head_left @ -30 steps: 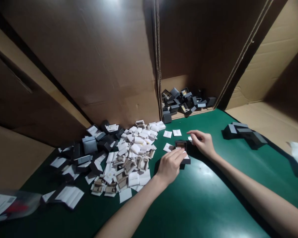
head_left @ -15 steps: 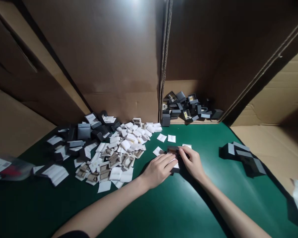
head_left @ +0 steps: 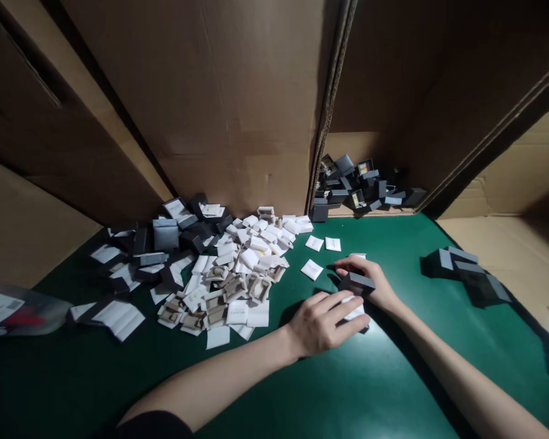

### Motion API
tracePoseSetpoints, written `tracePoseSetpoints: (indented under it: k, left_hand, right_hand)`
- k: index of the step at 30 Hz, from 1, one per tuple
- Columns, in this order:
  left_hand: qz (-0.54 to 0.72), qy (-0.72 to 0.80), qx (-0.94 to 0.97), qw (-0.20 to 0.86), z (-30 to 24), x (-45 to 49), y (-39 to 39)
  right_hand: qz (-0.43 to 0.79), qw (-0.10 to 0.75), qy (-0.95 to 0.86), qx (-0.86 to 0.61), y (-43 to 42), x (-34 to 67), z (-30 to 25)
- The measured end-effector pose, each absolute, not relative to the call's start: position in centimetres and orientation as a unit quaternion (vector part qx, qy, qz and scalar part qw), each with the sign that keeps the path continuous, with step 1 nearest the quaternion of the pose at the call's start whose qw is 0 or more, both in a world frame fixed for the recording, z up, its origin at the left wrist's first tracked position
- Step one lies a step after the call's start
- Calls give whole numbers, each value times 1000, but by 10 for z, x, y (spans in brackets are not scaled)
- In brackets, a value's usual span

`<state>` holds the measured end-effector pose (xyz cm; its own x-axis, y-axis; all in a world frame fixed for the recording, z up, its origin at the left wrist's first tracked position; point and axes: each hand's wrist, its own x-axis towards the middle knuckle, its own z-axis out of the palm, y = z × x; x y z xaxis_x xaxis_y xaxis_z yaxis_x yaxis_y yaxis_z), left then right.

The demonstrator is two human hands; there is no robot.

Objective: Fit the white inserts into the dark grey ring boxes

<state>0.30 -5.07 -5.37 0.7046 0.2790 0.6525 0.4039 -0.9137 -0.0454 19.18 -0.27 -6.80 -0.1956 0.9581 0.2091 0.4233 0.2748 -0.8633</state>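
A small black box (head_left: 357,283) with a white panel (head_left: 355,309) is between my two hands, low over the green tabletop. Across the white panel lie the fingers of my left hand (head_left: 322,323), closed on the box from the near left. My right hand (head_left: 376,283) curls around the far right side; the box hides its thumb and part of its palm. Just beyond the right fingers, a small white packet (head_left: 358,256) is partly covered. Three more lie farther off: one white packet (head_left: 312,269) left of the right fingertips, two behind it.
White cards and beige trays form a heap (head_left: 247,262) at centre left. Opened black boxes (head_left: 153,244) lie beyond its left side. More small black boxes (head_left: 357,186) fill a cardboard compartment behind. Several black boxes (head_left: 462,268) sit at right. A clear plastic bag (head_left: 32,314) is far left.
The view has shifted, moving the scene rightward. Both hands and the box have moved right, uncovering a white packet. The box's open brownish inside is replaced by a plain black face.
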Motion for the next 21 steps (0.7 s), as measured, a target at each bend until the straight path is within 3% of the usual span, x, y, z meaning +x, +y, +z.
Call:
tracePoseSetpoints:
  k: [5, 9, 14, 21]
  left_hand:
    - [-350, -227, -903, 103, -55, 0, -47]
    - [-327, -235, -911, 90, -57, 0, -45]
    - [-312, -238, -917, 70, -56, 0, -44]
    - [-293, -247, -923, 26, -59, -2, -40]
  right_hand:
    - [351, 386, -712, -469, 21, 190, -66]
    - [344, 518, -599, -504, 48, 196, -71]
    - [216, 662, -494, -520, 54, 208, -74]
    - [559, 700, -267, -356, 54, 228, -68]
